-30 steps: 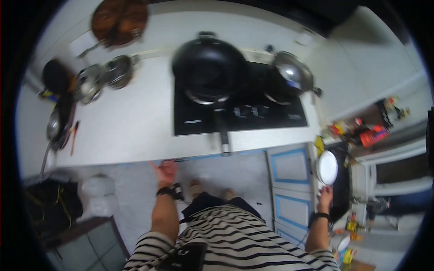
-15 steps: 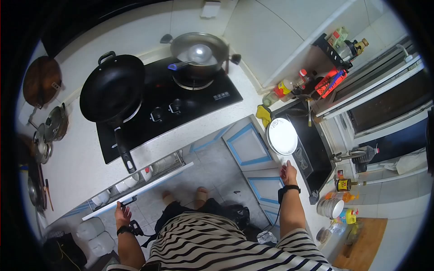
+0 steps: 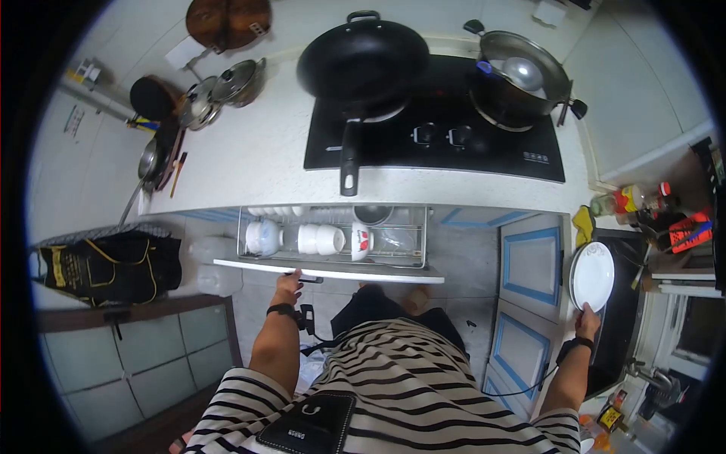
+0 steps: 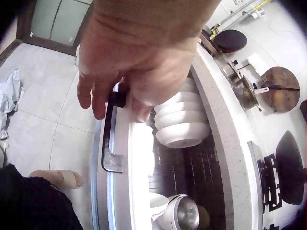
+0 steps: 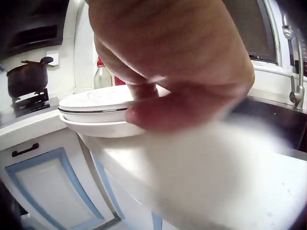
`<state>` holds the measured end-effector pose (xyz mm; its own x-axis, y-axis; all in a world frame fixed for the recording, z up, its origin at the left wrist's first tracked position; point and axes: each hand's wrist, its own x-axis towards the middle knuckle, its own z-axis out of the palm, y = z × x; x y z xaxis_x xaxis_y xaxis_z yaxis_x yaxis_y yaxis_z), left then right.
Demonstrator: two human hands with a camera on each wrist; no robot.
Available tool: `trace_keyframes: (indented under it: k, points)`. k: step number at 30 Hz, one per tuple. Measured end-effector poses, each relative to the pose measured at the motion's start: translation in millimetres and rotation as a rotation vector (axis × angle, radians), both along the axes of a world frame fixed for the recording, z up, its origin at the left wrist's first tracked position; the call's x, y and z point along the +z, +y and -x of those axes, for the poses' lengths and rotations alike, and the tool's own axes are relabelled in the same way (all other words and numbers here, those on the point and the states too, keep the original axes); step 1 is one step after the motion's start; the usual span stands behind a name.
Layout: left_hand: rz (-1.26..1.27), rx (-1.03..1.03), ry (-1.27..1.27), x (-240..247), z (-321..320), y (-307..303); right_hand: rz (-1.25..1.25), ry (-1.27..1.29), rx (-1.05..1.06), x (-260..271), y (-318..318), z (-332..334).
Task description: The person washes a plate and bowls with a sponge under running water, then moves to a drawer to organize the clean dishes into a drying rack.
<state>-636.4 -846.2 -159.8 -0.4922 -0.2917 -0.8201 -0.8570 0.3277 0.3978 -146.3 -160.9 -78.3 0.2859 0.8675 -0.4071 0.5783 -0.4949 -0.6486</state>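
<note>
My left hand (image 3: pixel 289 284) grips the top of the drawer front (image 3: pixel 355 274), beside its black handle (image 4: pixel 111 136). In the left wrist view the thumb lies over the inner side and the fingers curl down outside. The drawer is pulled out from under the counter. Inside its wire rack stand white bowls (image 3: pixel 321 239), a bowl with a red pattern (image 3: pixel 361 242) and a row of white dishes (image 4: pixel 180 127). At the right, my right hand (image 3: pixel 587 324) pinches the near rim of stacked white plates (image 3: pixel 594 276), thumb at the side and a finger on top.
A black wok (image 3: pixel 363 64) and a steel pot (image 3: pixel 522 76) with a ladle sit on the stove (image 3: pixel 439 140). The wok's handle sticks out towards the counter edge. A dark sink (image 3: pixel 620 325) lies right of the plates. Lidded pots (image 3: pixel 238 82) stand at the back left.
The drawer has come out much further towards me, with my left hand at its front. My right hand stays at the plates. The head view swung right, then back left.
</note>
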Motion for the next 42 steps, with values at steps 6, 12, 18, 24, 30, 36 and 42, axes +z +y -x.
trace_keyframes:
  k: [6,12,18,24,30,36,42]
  points:
    - [-0.045,-0.031,-0.06,-7,-22,-22,-0.02,-0.194,0.183,20,2,-3]
    - [-0.027,-0.045,-0.062,-4,-40,-33,0.023,-0.036,0.12,12,9,-14]
    - [-0.062,-0.06,-0.057,-7,-40,-47,-0.062,-0.296,0.219,45,-6,0]
    - [-0.047,-0.102,-0.055,2,-39,-48,-0.195,-0.174,0.037,49,20,-18]
    - [0.023,-0.093,-0.026,19,-36,-56,-0.239,-0.158,0.07,77,26,-18]
    - [0.052,-0.068,0.024,11,-15,-108,-0.559,-0.773,0.4,141,22,-5]
    - [0.185,-0.041,0.241,14,-2,-132,-0.652,-0.738,0.46,174,15,-22]
